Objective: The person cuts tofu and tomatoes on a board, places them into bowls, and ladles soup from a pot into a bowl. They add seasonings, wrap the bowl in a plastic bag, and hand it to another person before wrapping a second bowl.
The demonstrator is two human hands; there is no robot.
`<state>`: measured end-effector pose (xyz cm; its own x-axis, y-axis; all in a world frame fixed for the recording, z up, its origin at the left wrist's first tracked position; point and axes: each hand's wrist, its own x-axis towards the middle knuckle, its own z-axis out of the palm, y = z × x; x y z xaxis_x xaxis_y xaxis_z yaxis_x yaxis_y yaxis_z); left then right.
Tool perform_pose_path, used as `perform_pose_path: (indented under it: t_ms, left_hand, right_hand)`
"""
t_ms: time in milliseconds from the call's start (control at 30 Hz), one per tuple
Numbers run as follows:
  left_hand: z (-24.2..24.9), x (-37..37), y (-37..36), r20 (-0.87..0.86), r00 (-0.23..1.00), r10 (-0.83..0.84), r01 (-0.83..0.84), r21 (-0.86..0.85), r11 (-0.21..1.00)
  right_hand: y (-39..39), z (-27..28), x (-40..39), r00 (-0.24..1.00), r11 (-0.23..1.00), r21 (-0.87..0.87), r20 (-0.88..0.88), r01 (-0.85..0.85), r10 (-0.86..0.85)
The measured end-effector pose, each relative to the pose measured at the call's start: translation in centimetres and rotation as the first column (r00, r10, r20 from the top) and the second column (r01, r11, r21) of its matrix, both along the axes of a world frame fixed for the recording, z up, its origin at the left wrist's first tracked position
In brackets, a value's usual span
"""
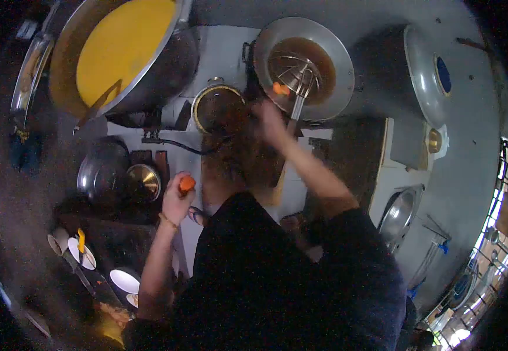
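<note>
My left hand (175,199) is closed around a carrot (187,183), whose orange end shows above the fingers. Stretched forward, my right hand (270,121) is at the near left edge of a wide metal wok (341,55). Its fingers are smeared by motion and dark, so what they hold, if anything, cannot be made out. Brown liquid (323,58) fills the bottom of the wok. A wire strainer (292,76) with a long handle leans in it. Orange pieces (280,89) show over the wok beside the strainer, just beyond my right hand.
A big pot (64,64) of yellow liquid stands at upper left, with a ladle (99,107) over its rim. A round pot (195,111) sits left of the wok. Metal lids (99,175) and white bowls (125,281) lie at left. A large pan (423,70) stands at right.
</note>
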<state>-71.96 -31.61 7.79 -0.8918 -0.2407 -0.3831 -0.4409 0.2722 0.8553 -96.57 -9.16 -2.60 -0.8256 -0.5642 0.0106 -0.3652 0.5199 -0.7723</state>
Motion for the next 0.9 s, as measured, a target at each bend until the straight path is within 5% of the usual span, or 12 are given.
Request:
perform_pose_path:
  t_ms: [33, 67, 133, 167, 233, 367, 467, 567, 667, 700, 733, 900]
  left_hand:
    - [0.0, -1.6, 0.8, -0.088, 0.98, -0.178, 0.138, -0.347, 0.928]
    - [0.1, -3.3, 2.1, -0.061, 0.975, -0.213, 0.18, -0.349, 0.92]
    - [1.1, -6.8, 5.4, 0.014, 0.951, -0.308, 0.289, -0.388, 0.875]
    - [2.0, -8.4, 7.0, 0.063, 0.929, -0.364, 0.356, -0.42, 0.835]
    - [2.3, -11.0, 9.1, -0.014, 0.93, -0.368, 0.351, -0.266, 0.898]
    - [1.9, -14.9, 13.8, -0.186, 0.844, -0.503, 0.411, -0.377, 0.83]
    - [4.2, -16.9, 14.6, -0.254, 0.823, -0.508, 0.366, -0.446, 0.817]
    - [3.6, -15.3, 12.6, -0.219, 0.855, -0.469, 0.339, -0.447, 0.827]
    - [0.0, -10.3, 9.4, -0.129, 0.899, -0.418, 0.355, -0.344, 0.869]
    - [-0.4, -8.3, 7.4, 0.178, 0.845, -0.503, 0.534, -0.276, 0.799]
    - [-0.2, -5.6, 5.3, 0.465, 0.703, -0.539, 0.654, -0.124, 0.746]
    - [0.6, 8.9, 0.4, 0.562, 0.776, -0.285, 0.46, -0.196, 0.866]
  right_hand:
    - [-0.1, 0.9, 3.4, 0.976, 0.98, -0.091, 0.117, -0.176, 0.186]
    - [-0.2, 2.0, 6.9, 0.9, 0.926, -0.195, 0.241, -0.323, 0.364]
    - [-1.1, 1.2, 13.4, 0.692, 0.873, -0.486, 0.642, 0.033, 0.331]
    - [-0.9, 3.5, 13.1, 0.691, 0.873, -0.487, 0.645, 0.042, 0.326]
    - [-0.5, 10.2, 11.1, 0.482, 0.751, -0.427, 0.86, 0.503, 0.167]
    - [4.2, 5.9, 8.3, 0.413, 0.498, -0.413, 0.903, 0.763, 0.116]
    - [8.2, 4.0, 3.4, 0.656, 0.685, -0.421, 0.747, 0.595, -0.11]
    - [11.4, 2.1, -1.8, 0.886, 0.887, 0.059, 0.055, 0.458, -0.461]
    - [14.0, -2.3, -5.6, 0.878, 0.787, 0.393, -0.249, 0.477, -0.408]
    - [14.7, -5.8, -7.2, 0.876, 0.853, 0.25, -0.291, 0.458, -0.385]
    - [17.8, -11.6, -9.7, 0.866, 0.852, 0.424, -0.496, 0.306, -0.064]
    - [12.8, -4.1, -9.1, 0.906, 0.751, 0.518, -0.328, 0.41, -0.268]
